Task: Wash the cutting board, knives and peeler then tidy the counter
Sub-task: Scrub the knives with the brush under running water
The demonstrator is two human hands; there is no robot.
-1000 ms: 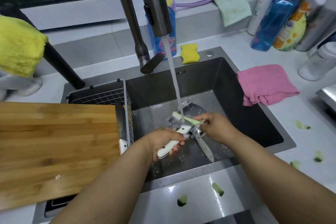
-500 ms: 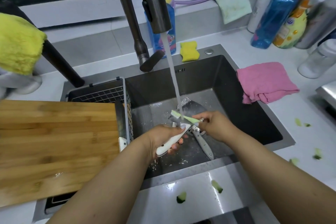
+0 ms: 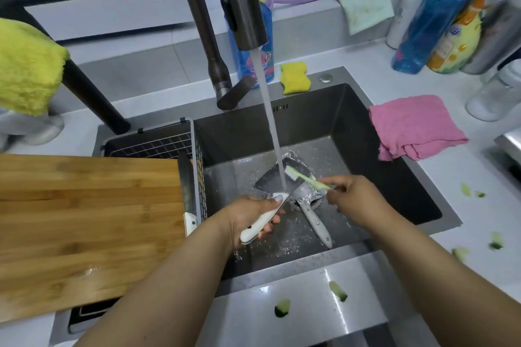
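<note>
A person stands at a dark steel sink (image 3: 394, 127) with water running from the tap (image 3: 242, 8) in a steady stream. Their left hand (image 3: 253, 217) is wrapped round the white handle of a cleaver (image 3: 279, 182), holding its broad dark blade flat under the water. Their right hand (image 3: 352, 200) pinches a pale green toothbrush (image 3: 306, 179) by its handle, its bristled head lying on the blade just where the stream lands. A second knife (image 3: 314, 218) with a white handle lies on the wet sink floor just beside the cleaver, its blade partly hidden under it. A third white-handled knife (image 3: 188, 191) stands in the wire basket (image 3: 158, 144) at the sink's left edge, next to the wooden cutting board (image 3: 84, 220), which rests across the left side of the sink and looks damp near its front. I cannot make out the peeler. The main risk, I judge, is the slippery wet handle: if the grip slides, the blade could turn toward the scrubbing fingers, or drop onto the knife below. Water striking the flat blade could also splash out onto the counter (image 3: 479, 220), where green peel scraps (image 3: 338, 291) already wait to be cleared. The cleaver's blade looks wet, dark and matte.
</note>
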